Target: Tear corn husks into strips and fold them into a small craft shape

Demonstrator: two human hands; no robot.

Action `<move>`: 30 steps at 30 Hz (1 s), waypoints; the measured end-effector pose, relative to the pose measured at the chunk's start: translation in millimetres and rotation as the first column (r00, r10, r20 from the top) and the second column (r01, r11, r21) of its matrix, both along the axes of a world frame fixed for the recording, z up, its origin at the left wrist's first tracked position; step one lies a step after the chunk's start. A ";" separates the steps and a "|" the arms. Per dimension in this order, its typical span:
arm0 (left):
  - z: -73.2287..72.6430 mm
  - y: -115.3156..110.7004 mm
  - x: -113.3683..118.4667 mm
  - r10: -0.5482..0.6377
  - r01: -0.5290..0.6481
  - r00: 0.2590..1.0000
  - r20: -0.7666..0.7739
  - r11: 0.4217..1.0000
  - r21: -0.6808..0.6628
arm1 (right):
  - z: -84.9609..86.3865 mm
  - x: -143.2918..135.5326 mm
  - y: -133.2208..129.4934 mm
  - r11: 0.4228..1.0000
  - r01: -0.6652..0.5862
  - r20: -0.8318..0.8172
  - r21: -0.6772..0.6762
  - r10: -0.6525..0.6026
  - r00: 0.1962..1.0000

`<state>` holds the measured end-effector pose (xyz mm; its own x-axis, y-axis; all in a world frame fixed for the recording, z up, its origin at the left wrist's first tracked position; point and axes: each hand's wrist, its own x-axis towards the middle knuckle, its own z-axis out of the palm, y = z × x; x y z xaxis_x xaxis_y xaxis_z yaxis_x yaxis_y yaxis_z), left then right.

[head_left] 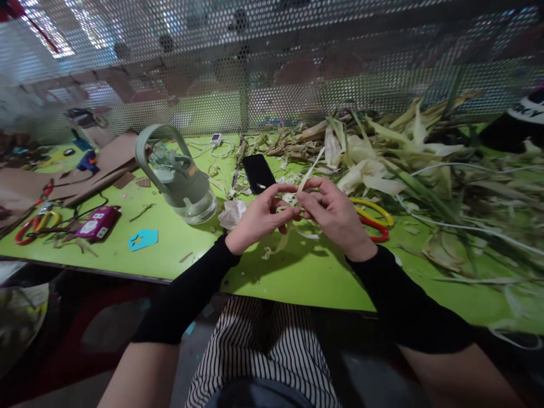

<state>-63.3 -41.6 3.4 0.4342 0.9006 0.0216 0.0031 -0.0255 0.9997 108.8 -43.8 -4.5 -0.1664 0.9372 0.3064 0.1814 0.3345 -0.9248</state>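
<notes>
Both hands meet above the green table, pinching a pale, narrow strip of corn husk. My left hand has its thumb and fingers closed on the lower part of the strip. My right hand pinches it higher up, where one end sticks out above the fingers. Part of the strip is hidden between the fingertips. Below the hands hangs a curled pale husk piece. Behind the left hand lies a black phone, and beside the wrist is a crumpled white piece. Scissors with red and yellow handles lie partly behind my right hand.
A large heap of corn husks covers the right side of the green table. Left of my hands stands a green bottle. Farther left are a purple box, a blue paper tag and more scissors. Perforated metal mesh rises behind.
</notes>
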 end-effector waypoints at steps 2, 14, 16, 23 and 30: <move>2.3 -0.5 -0.1 -0.006 0.006 1.000 -0.001 1.000 -0.025 | 0.4 0.4 0.7 0.999 0.037 -0.025 0.006 -0.037 0.999; -5.7 3.4 -2.1 0.043 -0.043 0.999 0.021 0.998 -0.035 | -6.3 0.0 8.3 0.993 0.094 -0.031 -0.069 -0.097 0.995; -2.6 5.0 -3.8 0.038 -0.033 0.998 0.047 0.993 -0.114 | -9.0 3.0 12.5 0.988 0.151 0.025 0.016 -0.151 0.988; -1.3 7.7 -6.6 0.091 -0.078 0.991 0.097 0.988 -0.136 | -6.8 8.4 12.4 0.856 0.232 0.296 0.461 -0.395 0.869; -0.3 8.1 -5.0 0.129 -0.112 0.980 0.152 0.987 -0.111 | -6.0 -0.3 8.1 0.989 -0.024 0.390 0.145 -0.035 0.920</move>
<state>-68.2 -33.5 3.1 0.3207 0.9471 -0.0132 -0.1583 0.0673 0.9851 108.5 -35.7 -10.6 -0.2958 0.8890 0.3495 0.5205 0.4567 -0.7215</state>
